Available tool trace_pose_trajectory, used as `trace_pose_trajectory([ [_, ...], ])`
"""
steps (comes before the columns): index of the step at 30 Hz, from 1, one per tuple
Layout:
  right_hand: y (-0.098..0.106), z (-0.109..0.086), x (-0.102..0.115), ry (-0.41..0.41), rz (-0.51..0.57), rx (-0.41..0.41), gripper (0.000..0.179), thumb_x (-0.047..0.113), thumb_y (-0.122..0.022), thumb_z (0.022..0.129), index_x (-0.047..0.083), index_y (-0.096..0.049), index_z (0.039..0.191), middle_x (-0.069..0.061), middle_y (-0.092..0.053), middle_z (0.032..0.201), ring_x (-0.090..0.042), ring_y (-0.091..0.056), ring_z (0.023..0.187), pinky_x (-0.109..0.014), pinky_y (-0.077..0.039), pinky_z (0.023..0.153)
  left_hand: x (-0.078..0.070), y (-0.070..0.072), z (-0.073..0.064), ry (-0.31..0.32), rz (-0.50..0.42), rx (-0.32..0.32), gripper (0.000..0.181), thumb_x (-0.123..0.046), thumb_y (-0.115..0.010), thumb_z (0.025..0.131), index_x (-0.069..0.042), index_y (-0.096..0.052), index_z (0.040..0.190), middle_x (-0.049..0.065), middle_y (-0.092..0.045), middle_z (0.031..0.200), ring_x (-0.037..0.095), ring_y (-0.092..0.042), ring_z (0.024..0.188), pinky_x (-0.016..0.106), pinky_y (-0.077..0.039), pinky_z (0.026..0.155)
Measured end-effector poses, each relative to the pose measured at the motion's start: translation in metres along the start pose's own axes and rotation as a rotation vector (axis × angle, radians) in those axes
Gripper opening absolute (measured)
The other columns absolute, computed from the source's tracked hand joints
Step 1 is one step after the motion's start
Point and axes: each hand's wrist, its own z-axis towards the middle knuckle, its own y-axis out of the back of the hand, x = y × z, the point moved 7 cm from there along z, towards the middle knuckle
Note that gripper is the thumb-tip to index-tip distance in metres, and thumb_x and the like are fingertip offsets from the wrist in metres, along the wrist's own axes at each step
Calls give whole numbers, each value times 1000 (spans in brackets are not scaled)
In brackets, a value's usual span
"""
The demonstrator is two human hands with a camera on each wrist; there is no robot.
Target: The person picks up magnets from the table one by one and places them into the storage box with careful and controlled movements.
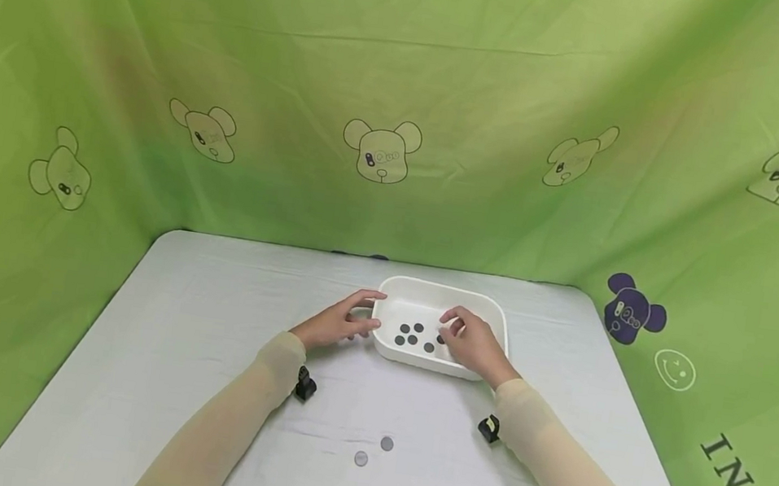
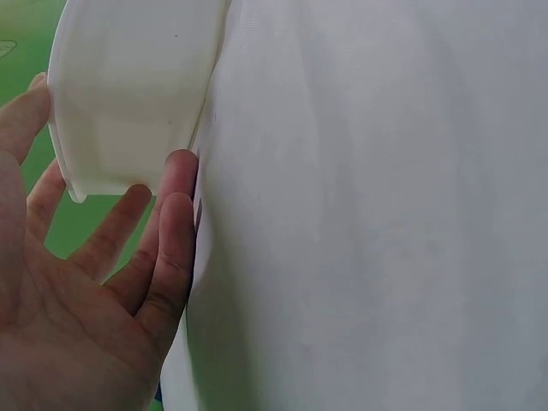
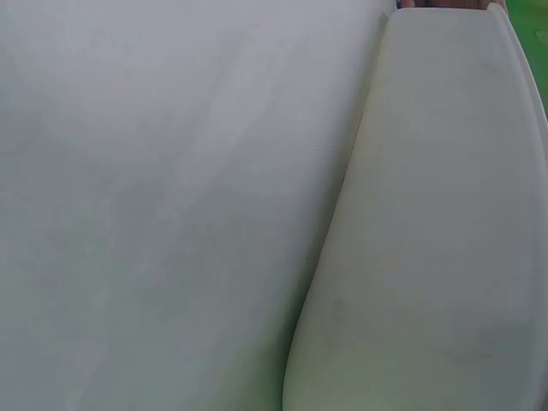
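Note:
A white rectangular tray (image 1: 422,360) stands toward the back of the table, with several dark grey coins (image 1: 412,340) lying flat on its floor. At the tray's left end my left hand (image 1: 338,320) touches the rim and end wall with spread fingers. The left wrist view shows those fingertips against the tray's outer wall (image 2: 137,94). My right hand (image 1: 475,345) reaches over the front rim into the right half, thumb and index finger bent low beside a partly hidden coin (image 1: 441,338). Whether they hold a coin, I cannot tell.
Two silvery coins (image 1: 373,451) lie apart on the white table cover (image 1: 300,469), in front of the tray and between the forearms. A green printed curtain (image 1: 378,217) encloses the table at the back and sides. Black wrist cameras (image 1: 305,385) sit beneath both sleeves.

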Motion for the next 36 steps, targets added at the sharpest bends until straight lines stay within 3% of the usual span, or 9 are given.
trace_pose_trajectory([
  [10, 7, -7, 15, 162, 42, -113, 18, 13, -73, 102, 10, -69, 120, -1, -63, 88, -14, -50, 73, -29, -43, 68, -1, 0, 0, 3, 0, 1, 61, -42, -68, 107, -42, -41, 161, 13, -42, 166, 18, -72, 103, 32, -53, 80],
  [18, 7, -11, 20, 178, 50, -92, 20, 13, -75, 102, 13, -69, 121, 2, -62, 87, -14, -50, 73, -27, -42, 68, -1, 1, -1, 4, 6, 7, 62, -43, -68, 107, -43, -40, 162, 12, -42, 167, 18, -72, 103, 32, -52, 78],
  [27, 4, -28, 39, 326, 94, -88, 23, 7, -77, 98, 7, -70, 120, 4, -60, 84, -10, -47, 69, -25, -41, 65, -7, 2, -3, 4, 12, 3, 62, -43, -67, 107, -41, -40, 162, 12, -43, 166, 19, -72, 103, 33, -52, 78],
  [36, -2, -50, 59, 403, 110, -74, 24, 7, -79, 97, 9, -70, 119, 8, -61, 83, -10, -48, 70, -24, -42, 65, -7, 1, -3, 1, -3, 8, 61, -42, -67, 108, -40, -40, 162, 14, -43, 166, 20, -72, 105, 33, -53, 81],
])
